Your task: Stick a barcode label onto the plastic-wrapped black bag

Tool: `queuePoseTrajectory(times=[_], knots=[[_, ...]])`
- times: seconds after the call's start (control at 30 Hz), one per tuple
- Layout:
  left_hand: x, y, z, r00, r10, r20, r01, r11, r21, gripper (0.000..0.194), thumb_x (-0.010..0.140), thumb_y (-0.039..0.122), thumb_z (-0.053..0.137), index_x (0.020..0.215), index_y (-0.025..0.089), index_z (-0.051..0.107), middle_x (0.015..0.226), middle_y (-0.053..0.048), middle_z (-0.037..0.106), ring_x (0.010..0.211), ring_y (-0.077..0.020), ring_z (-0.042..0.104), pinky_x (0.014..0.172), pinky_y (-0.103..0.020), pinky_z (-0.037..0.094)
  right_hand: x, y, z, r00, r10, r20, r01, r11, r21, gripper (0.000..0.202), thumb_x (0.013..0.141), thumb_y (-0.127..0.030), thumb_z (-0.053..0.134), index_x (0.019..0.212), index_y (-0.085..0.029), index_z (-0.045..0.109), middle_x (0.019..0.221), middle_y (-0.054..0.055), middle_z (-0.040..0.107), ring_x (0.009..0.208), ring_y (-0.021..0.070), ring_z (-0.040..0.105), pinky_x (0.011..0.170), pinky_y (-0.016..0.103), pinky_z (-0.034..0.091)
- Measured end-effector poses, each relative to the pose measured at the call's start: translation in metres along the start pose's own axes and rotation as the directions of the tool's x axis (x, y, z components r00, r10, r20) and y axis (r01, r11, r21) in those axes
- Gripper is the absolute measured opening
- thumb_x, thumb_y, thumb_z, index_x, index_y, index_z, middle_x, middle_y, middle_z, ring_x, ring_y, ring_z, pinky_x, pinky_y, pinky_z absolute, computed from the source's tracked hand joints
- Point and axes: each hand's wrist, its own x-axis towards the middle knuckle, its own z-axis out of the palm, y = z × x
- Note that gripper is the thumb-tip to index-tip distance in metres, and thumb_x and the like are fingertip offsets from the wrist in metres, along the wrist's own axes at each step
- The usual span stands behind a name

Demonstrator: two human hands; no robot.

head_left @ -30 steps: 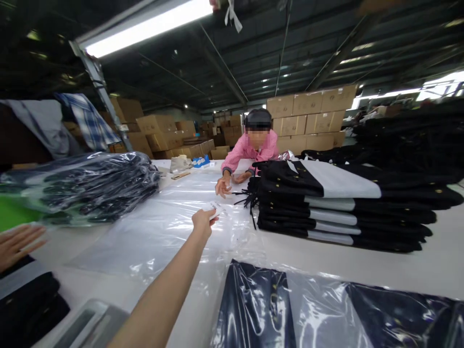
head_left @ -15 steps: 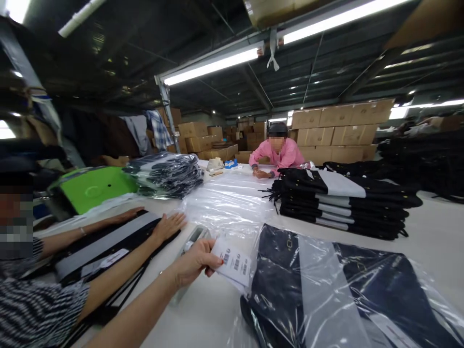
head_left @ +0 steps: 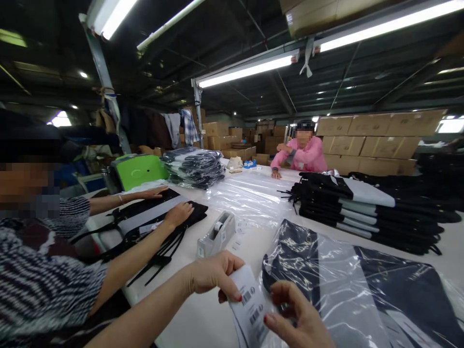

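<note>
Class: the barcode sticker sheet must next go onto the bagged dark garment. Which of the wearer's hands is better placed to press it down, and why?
Probably the right hand: it touches the white barcode sticker sheet right at the clear-plastic-bagged dark garment, while the left hand pinches the sheet's top edge.

Bare table [head_left: 210,309] ahead — tape dispenser [head_left: 216,234] (grey) blocks beyond.

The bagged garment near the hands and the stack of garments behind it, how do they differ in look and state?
The bagged garment lies single and flat inside clear plastic; the stack of garments is many pieces piled up, with no plastic on them. The bagged garment lies beside the left hand and right hand, which hold a barcode label; nobody touches the stack. Both are dark with a light band.
</note>
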Motion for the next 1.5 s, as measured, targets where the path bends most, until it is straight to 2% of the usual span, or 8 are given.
queuePoseTrajectory(times=[0.17,0.33,0.73,0.93,1.13,1.3,1.37,1.5], knots=[[0.008,-0.029,0.007,0.985,0.135,-0.110,-0.160,0.949,-0.271,0.034,0.044,0.022,0.081,0.071,0.012,0.063,0.058,-0.002,0.064,0.041,-0.0085,0.053,0.033,-0.014,0.036,0.008,0.011,0.021,0.961,0.189,0.202,-0.237,0.940,0.247,0.044,0.051,-0.053,0.077,0.054,-0.016,0.053,0.050,-0.003,0.051,0.049,0.0088,0.040,0.051,0.023,0.030],[0.008,-0.088,0.034,0.945,0.272,-0.179,-0.325,0.747,-0.580,0.056,0.056,0.037,0.080,0.102,0.010,0.063,0.089,-0.012,0.069,0.082,-0.0209,0.066,0.078,-0.030,0.050,0.013,0.035,0.035,0.959,0.272,0.085,-0.285,0.906,0.314,0.049,0.048,-0.059,0.078,0.054,-0.013,0.060,0.047,-0.002,0.050,0.046,0.0073,0.037,0.047,0.021,0.026],[-0.008,-0.146,0.017,0.865,0.087,-0.494,-0.401,0.713,-0.575,0.042,0.058,0.038,0.078,0.087,0.010,0.066,0.074,-0.011,0.069,0.068,-0.0227,0.065,0.069,-0.034,0.048,0.029,0.067,0.071,0.936,0.347,0.057,-0.349,0.894,0.282,0.045,0.049,-0.059,0.076,0.062,-0.017,0.069,0.052,-0.001,0.060,0.049,0.0127,0.050,0.047,0.022,0.039],[-0.036,-0.146,-0.045,0.588,-0.128,-0.799,-0.287,0.890,-0.354,0.057,0.042,0.047,0.076,0.085,0.014,0.057,0.064,-0.001,0.062,0.055,-0.0141,0.056,0.058,-0.028,0.045,0.026,0.069,0.063,0.864,0.501,0.045,-0.487,0.813,0.320,0.044,0.048,-0.056,0.079,0.059,-0.017,0.061,0.048,-0.002,0.060,0.042,0.0112,0.050,0.040,0.020,0.034],[-0.033,-0.143,-0.104,0.464,-0.020,-0.886,-0.107,0.991,-0.079,0.041,0.046,0.036,0.070,0.077,0.015,0.053,0.072,-0.006,0.061,0.073,-0.0263,0.059,0.070,-0.042,0.046,0.020,0.057,0.066,0.896,0.444,-0.025,-0.402,0.833,0.380,0.049,0.048,-0.054,0.081,0.053,-0.015,0.051,0.046,-0.003,0.056,0.043,0.0074,0.046,0.043,0.018,0.033],[-0.036,-0.134,-0.086,0.227,0.306,-0.924,0.011,0.948,0.317,0.041,0.054,0.037,0.066,0.088,0.018,0.056,0.109,-0.015,0.055,0.120,-0.0379,0.035,0.104,-0.050,0.019,0.014,0.047,0.059,0.917,0.384,-0.111,-0.316,0.866,0.387,0.051,0.046,-0.056,0.080,0.050,-0.016,0.049,0.044,-0.003,0.054,0.042,0.0080,0.043,0.042,0.020,0.031],[-0.034,-0.128,-0.050,0.258,0.423,-0.868,0.022,0.896,0.443,0.041,0.060,0.045,0.065,0.091,0.018,0.060,0.106,-0.013,0.057,0.112,-0.0339,0.043,0.101,-0.046,0.026,0.009,0.045,0.055,0.914,0.383,-0.135,-0.303,0.865,0.399,0.049,0.046,-0.055,0.081,0.050,-0.015,0.051,0.045,-0.003,0.054,0.043,0.0076,0.042,0.043,0.020,0.032],[-0.006,-0.112,0.036,0.776,0.206,-0.596,-0.173,0.979,0.112,0.048,0.057,0.057,0.071,0.083,0.017,0.066,0.082,-0.005,0.063,0.068,-0.0174,0.053,0.066,-0.030,0.042,-0.002,0.040,0.044,0.917,0.358,-0.176,-0.266,0.878,0.397,0.047,0.048,-0.054,0.080,0.049,-0.016,0.053,0.045,-0.003,0.054,0.044,0.0076,0.041,0.044,0.021,0.032]])
